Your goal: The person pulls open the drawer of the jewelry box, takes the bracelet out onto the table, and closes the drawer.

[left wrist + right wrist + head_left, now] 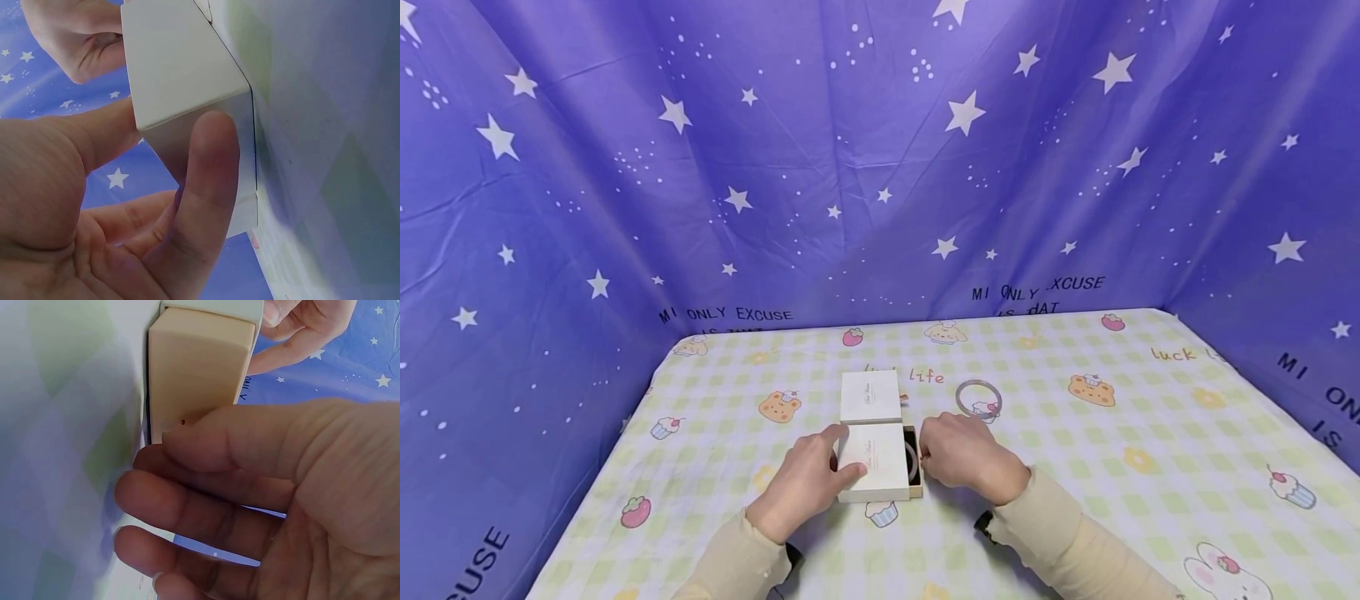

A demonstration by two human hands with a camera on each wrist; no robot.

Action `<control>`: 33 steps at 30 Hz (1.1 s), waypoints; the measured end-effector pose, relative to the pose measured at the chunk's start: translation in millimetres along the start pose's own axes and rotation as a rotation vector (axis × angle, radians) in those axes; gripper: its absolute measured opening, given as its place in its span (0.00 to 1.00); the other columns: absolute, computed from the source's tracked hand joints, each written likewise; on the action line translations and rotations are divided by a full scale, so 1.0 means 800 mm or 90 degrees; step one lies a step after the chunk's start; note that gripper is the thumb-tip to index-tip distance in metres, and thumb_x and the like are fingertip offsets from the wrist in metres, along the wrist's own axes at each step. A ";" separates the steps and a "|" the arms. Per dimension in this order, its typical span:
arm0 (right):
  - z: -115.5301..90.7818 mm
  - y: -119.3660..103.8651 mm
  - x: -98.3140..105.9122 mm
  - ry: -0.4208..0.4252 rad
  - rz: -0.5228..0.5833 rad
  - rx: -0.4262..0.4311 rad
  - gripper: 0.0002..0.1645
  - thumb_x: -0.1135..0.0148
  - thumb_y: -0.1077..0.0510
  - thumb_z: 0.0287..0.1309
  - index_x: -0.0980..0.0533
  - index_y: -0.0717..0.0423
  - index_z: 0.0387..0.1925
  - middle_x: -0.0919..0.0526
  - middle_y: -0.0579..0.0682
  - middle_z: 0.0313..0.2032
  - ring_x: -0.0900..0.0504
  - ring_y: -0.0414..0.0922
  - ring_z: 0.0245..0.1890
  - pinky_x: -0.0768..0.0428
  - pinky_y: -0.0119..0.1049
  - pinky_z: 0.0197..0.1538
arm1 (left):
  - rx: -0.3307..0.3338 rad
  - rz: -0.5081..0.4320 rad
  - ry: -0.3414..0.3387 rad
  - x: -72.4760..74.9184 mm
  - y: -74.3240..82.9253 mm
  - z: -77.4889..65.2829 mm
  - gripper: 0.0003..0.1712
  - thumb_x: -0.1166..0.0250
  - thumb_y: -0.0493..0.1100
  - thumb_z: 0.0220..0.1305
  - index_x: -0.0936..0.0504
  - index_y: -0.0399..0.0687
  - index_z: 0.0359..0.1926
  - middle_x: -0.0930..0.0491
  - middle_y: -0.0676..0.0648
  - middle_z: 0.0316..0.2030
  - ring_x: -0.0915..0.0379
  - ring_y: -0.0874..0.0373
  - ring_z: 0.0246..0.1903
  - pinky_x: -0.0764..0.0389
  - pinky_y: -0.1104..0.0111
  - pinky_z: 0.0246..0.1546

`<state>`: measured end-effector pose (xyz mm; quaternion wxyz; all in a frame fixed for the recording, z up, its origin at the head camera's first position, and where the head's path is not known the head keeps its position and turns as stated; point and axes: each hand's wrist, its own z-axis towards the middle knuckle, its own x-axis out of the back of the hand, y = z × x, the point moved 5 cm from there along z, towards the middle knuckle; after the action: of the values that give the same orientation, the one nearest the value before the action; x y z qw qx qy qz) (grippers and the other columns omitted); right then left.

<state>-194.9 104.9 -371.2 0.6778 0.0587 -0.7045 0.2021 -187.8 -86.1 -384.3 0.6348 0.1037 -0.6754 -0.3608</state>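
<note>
My left hand [805, 475] grips a white drawer-style box [876, 462] by its left end, the thumb near its front edge. A tan inner drawer [200, 369] sticks partway out of its right end. Part of a grey bangle [913, 460] shows inside, against the dark lining. At the drawer's outer face is my right hand [966, 454], its thumb and index finger pinched together by a small hole; whatever lies between those fingertips is hidden. The other right fingers curl loosely below. Just beyond this hand, a second translucent grey bangle [958, 400] lies flat.
A second white box [870, 396] with printed script lies directly behind the held one, a small ribbon tab [904, 400] at its right side. A checked cloth [1037, 533] with cartoon prints covers the table. Purple star-patterned curtains [880, 167] hang around the back and sides.
</note>
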 end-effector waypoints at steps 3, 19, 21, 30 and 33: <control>0.000 0.002 0.000 -0.001 -0.006 -0.002 0.24 0.41 0.65 0.42 0.40 0.44 0.03 0.43 0.39 0.07 0.38 0.39 0.12 0.40 0.36 0.17 | -0.002 0.004 0.001 0.000 0.000 0.000 0.34 0.31 0.47 0.58 0.30 0.33 0.60 0.29 0.52 0.20 0.35 0.63 0.16 0.32 0.70 0.18; 0.000 0.006 0.001 -0.028 -0.009 -0.021 0.24 0.40 0.65 0.43 0.39 0.44 0.04 0.42 0.39 0.07 0.37 0.39 0.12 0.40 0.36 0.17 | -0.005 0.008 -0.001 -0.001 0.001 0.000 0.34 0.31 0.47 0.58 0.30 0.33 0.60 0.29 0.53 0.19 0.36 0.64 0.16 0.32 0.70 0.17; 0.000 0.006 0.001 -0.032 -0.006 -0.026 0.24 0.40 0.65 0.43 0.39 0.45 0.04 0.43 0.39 0.06 0.37 0.39 0.12 0.40 0.36 0.17 | -0.005 0.007 -0.001 -0.001 0.001 0.000 0.34 0.31 0.47 0.58 0.30 0.33 0.60 0.29 0.53 0.19 0.36 0.63 0.16 0.32 0.70 0.17; -0.001 0.009 0.002 -0.049 -0.006 -0.047 0.22 0.39 0.64 0.45 0.36 0.45 0.06 0.35 0.42 0.09 0.33 0.41 0.14 0.35 0.38 0.19 | -0.002 0.009 -0.002 -0.001 0.000 0.001 0.34 0.31 0.47 0.58 0.30 0.33 0.60 0.29 0.53 0.20 0.36 0.63 0.16 0.32 0.70 0.18; -0.001 0.009 0.003 -0.053 -0.011 -0.051 0.21 0.39 0.64 0.44 0.35 0.45 0.06 0.33 0.42 0.10 0.32 0.41 0.15 0.35 0.39 0.20 | -0.004 0.010 0.000 -0.001 0.000 0.000 0.34 0.31 0.47 0.58 0.30 0.33 0.60 0.29 0.53 0.20 0.36 0.63 0.17 0.32 0.70 0.18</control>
<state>-197.0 112.5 -370.4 0.6513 0.0465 -0.7392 0.1651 -188.1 -85.7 -384.8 0.6376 0.0964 -0.6751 -0.3583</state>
